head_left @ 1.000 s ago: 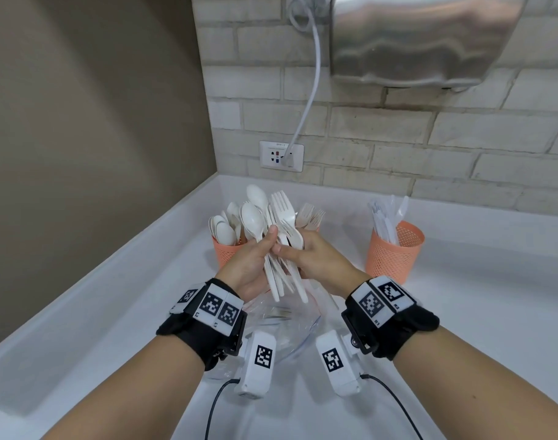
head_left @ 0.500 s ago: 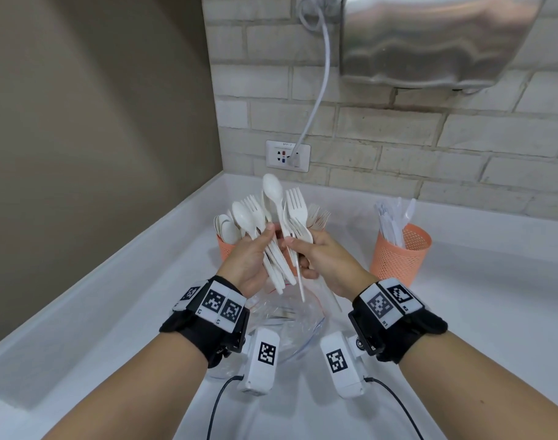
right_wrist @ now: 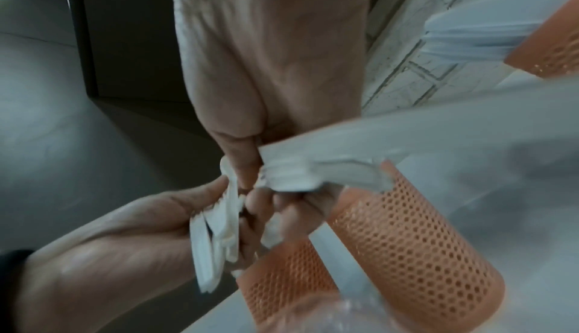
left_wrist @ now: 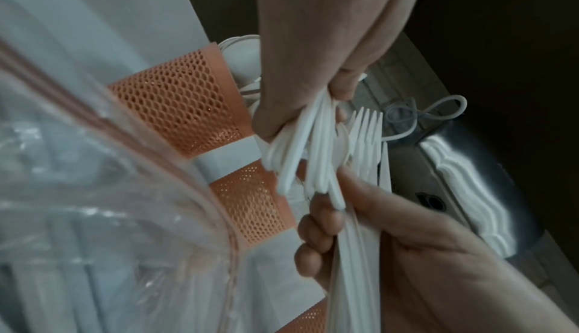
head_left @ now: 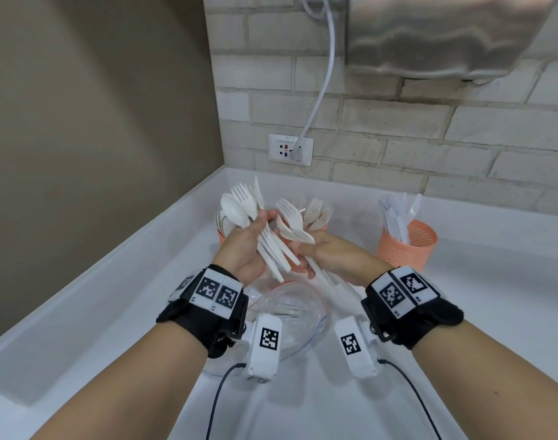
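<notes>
My left hand (head_left: 263,238) grips a fanned bundle of white plastic spoons and forks (head_left: 239,211), heads up and leaning left. The right hand (head_left: 301,250) holds a smaller bunch of white forks (head_left: 290,214), with their handles running down past its palm. The two bunches touch where the hands meet. In the left wrist view the left hand's fingers (left_wrist: 344,85) curl round the cutlery (left_wrist: 301,145), and the right hand (left_wrist: 354,224) clasps long handles below. The right wrist view is blurred; it shows the right hand's thumb (right_wrist: 243,165) pressed on white plastic.
A clear plastic container (head_left: 306,315) lies on the white counter (head_left: 96,328) under my wrists. Behind the hands stand orange mesh cups (left_wrist: 181,105) with spoons and forks. Another orange cup (head_left: 408,246) with white knives stands at right. A brick wall with a socket (head_left: 290,149) is behind.
One joined bundle has split in two: the left hand's bunch tilted left, and the right hand drew its forks off to the right and lower.
</notes>
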Motion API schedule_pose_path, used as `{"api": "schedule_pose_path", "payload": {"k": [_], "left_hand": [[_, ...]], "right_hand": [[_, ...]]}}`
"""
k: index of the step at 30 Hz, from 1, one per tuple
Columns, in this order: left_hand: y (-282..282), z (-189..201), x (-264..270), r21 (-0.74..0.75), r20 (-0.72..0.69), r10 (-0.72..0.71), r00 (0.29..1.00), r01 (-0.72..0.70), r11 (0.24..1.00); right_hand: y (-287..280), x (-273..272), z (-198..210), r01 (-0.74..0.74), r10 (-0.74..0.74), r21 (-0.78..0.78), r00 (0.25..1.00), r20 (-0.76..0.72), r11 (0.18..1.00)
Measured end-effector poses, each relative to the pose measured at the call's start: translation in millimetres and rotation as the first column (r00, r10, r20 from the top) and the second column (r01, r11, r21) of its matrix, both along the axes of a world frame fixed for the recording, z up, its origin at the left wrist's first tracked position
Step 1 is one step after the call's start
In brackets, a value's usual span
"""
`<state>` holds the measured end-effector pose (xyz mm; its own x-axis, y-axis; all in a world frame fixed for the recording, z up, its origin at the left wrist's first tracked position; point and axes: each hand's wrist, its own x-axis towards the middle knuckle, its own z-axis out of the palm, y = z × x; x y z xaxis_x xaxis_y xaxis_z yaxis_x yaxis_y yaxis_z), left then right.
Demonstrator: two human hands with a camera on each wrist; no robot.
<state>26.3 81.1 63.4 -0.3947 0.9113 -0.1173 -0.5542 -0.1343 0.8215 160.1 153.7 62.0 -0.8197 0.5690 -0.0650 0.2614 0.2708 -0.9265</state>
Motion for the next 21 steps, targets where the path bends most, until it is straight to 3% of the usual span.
{"api": "schedule_pose_path", "payload": {"k": [2,4,6,9,11,15,18,21], "left_hand": [[4,1,-7,0.006,0.032,0.078,0.996,-0.078,0.997],[6,1,-13,0.019,0.045,0.122,0.991,-0.123,0.992],[7,1,-15,0.025,0.025,0.122,0.992,-0.122,0.992],[5,1,-13,0.041,-0.061,0.082,0.995,-0.079,0.996],[5,-1,-12,0.058,-0.097,0.060,0.993,-0.054,0.997],[3,-2,-13,0.056,-0.082,-0.006,0.997,0.010,0.998],[2,-5,-17,0.049,-0.104,-0.045,0.994,0.051,0.997],[1,-7,-16,0.039,-0.133,-0.085,0.987,0.091,0.995]], "right_hand": [[10,2,9,0.087,-0.086,0.009,0.994,-0.067,0.996],[25,2,20,0.252,-0.234,0.045,0.940,-0.246,0.967],[41,-3,31,0.429,-0.348,0.098,0.828,-0.439,0.898],[58,-23,35,0.544,-0.420,0.013,0.662,-0.620,0.839],[62,-37,25,0.569,-0.455,0.026,0.683,-0.571,0.822],[65,-49,-7,0.497,-0.447,0.126,0.846,-0.291,0.859],[74,-53,-10,0.523,-0.516,0.130,0.852,-0.088,0.842],[73,-51,-5,0.559,-0.561,0.100,0.828,-0.016,0.823]]}}
